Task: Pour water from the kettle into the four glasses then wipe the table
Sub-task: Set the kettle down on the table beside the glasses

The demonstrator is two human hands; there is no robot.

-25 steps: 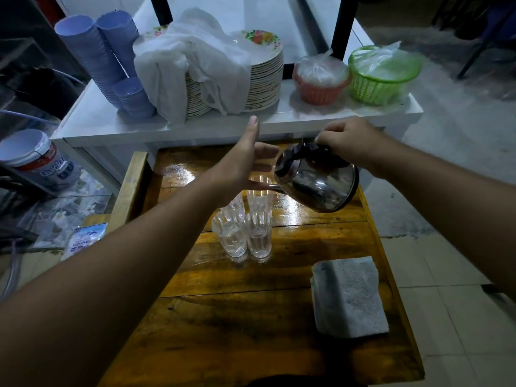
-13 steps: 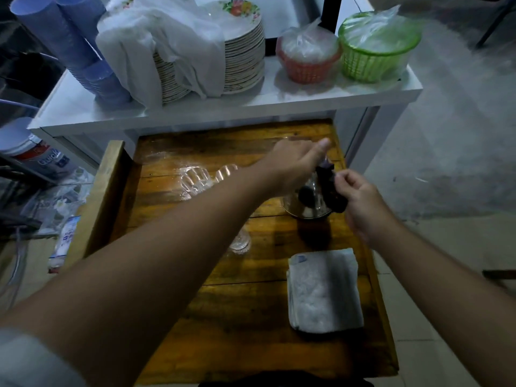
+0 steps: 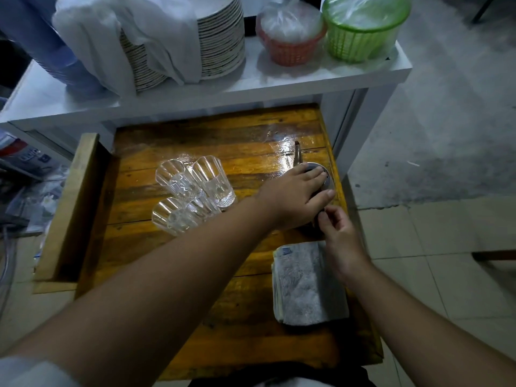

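Note:
The steel kettle [image 3: 327,178] stands on the wooden table [image 3: 223,141] at the right edge, its spout pointing away from me. My left hand [image 3: 296,194] lies flat on its lid, covering most of it. My right hand [image 3: 339,233] pinches the dark handle at the near side. Several clear ribbed glasses [image 3: 192,194] stand clustered left of the kettle, with water in them. A folded grey cloth [image 3: 305,283] lies on the table near the right edge, just under my right wrist.
A white shelf [image 3: 251,88] behind the table holds a plate stack [image 3: 217,37] under a white cloth, blue cups [image 3: 47,40], a red basket [image 3: 290,37] and a green basket [image 3: 363,32]. A wet sheen shows by the kettle's spout. Tiled floor lies to the right.
The kettle went from tilted over the glasses to standing on the table at the right. My left hand moved from beside the glasses onto the kettle's lid. The camera tipped downward.

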